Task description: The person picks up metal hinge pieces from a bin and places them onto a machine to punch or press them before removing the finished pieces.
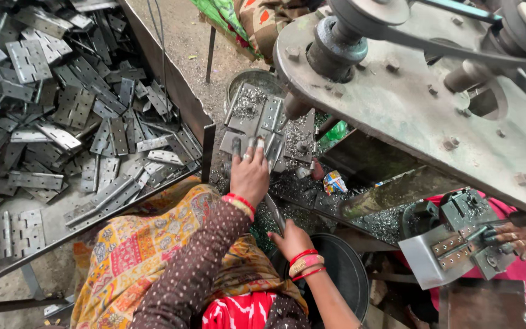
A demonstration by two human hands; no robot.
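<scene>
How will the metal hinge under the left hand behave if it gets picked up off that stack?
The hinge under the left hand is flat grey metal, so probably stiff and heavy for its size. Its two leaves may swing at the knuckle. Metal shavings lie on it, so they would likely slide off, and grip could be gritty.
</scene>
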